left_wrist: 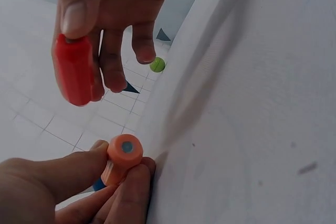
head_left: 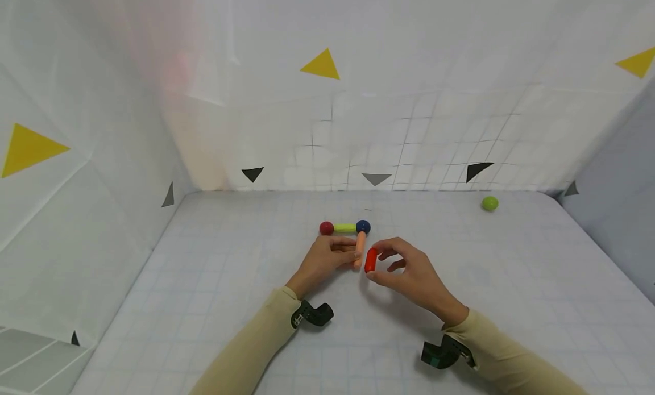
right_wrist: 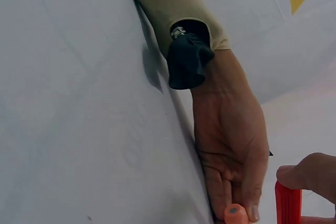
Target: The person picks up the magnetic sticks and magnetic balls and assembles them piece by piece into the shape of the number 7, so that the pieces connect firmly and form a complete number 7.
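My left hand pinches an orange rod between thumb and fingers. The rod's near end bears a small grey disc, seen in the left wrist view. Its far end meets a dark blue ball. From that ball a yellow-green rod runs left to a dark red ball. My right hand holds a bright red rod by its two ends, between thumb and a finger. This red rod is just right of the orange one, apart from it and raised off the table.
Far off at the back right of the white table lies a green ball. White sheeting with yellow and dark triangles rises behind and at both sides. A dark wrist camera sits on each sleeve.
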